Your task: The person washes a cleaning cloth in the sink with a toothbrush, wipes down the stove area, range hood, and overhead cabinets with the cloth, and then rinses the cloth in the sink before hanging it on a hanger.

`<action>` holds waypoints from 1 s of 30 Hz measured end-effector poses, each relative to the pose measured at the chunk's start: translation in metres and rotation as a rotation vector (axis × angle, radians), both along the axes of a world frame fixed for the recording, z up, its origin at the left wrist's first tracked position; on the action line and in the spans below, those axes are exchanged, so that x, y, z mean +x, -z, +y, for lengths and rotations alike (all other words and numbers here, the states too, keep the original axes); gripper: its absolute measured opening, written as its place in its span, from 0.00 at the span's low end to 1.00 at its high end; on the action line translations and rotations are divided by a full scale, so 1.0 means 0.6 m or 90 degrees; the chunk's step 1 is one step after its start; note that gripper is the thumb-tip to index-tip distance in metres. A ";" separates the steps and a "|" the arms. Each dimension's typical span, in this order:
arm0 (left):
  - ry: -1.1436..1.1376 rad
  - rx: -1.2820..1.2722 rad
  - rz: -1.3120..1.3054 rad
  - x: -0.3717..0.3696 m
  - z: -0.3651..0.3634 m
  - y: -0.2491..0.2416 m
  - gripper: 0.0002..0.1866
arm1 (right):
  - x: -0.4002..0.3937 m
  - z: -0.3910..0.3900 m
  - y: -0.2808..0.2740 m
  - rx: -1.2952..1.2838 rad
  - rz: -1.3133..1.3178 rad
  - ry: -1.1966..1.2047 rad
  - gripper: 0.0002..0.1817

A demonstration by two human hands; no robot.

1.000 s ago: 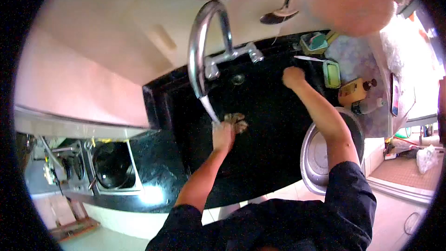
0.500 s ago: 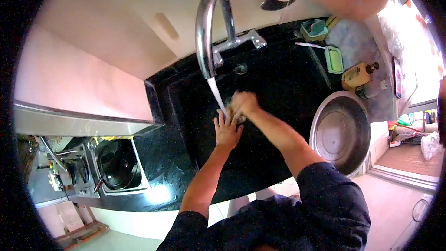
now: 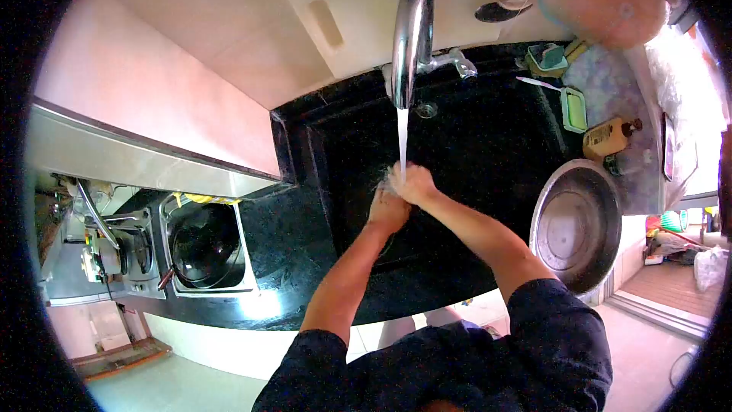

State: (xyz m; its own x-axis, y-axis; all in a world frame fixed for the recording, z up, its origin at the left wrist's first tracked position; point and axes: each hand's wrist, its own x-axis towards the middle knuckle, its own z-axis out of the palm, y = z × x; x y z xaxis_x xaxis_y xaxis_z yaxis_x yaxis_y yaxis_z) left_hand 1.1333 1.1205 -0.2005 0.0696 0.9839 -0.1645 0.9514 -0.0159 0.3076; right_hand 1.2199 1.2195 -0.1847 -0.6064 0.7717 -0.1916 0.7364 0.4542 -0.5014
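Note:
Water falls from the chrome faucet (image 3: pixel 412 38) onto my two hands, which are together low over the black sink (image 3: pixel 473 137). My right hand (image 3: pixel 414 183) is on top, its fingers closed over the fingers of my left hand (image 3: pixel 390 209). The left fingers are mostly hidden under the right hand and splashing water. Whether any small object lies between the palms cannot be made out.
To the right, a large metal basin (image 3: pixel 576 225) stands by the sink. Behind it are a pump bottle (image 3: pixel 606 137), a green soap dish (image 3: pixel 573 110) and a brush (image 3: pixel 538 82). A ladle (image 3: pixel 505 9) hangs on the wall. At left sits a black wok (image 3: pixel 204 246).
The view has shifted, so the sink and faucet appear further right. My left fingers, spread under the stream before, are now covered by my right hand, and the hands are closer together.

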 end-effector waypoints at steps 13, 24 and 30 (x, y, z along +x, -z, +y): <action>-0.381 -0.067 -0.607 -0.022 0.073 -0.123 0.10 | 0.085 -0.082 -0.064 0.053 0.104 0.211 0.15; -0.001 0.123 -0.144 -0.016 0.103 -0.175 0.07 | 0.075 -0.101 -0.067 -0.102 0.275 0.123 0.18; -0.082 0.183 -0.039 -0.024 -0.017 -0.148 0.37 | 0.143 0.053 -0.010 -0.132 0.030 0.279 0.25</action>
State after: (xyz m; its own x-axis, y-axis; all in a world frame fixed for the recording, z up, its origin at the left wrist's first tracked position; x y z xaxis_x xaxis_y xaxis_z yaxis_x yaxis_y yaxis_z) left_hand 1.1189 1.1106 -0.1120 -0.0572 0.9908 0.1228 0.9312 0.0086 0.3644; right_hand 1.3054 1.2514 -0.1788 -0.2447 0.9046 -0.3491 0.8103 -0.0070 -0.5860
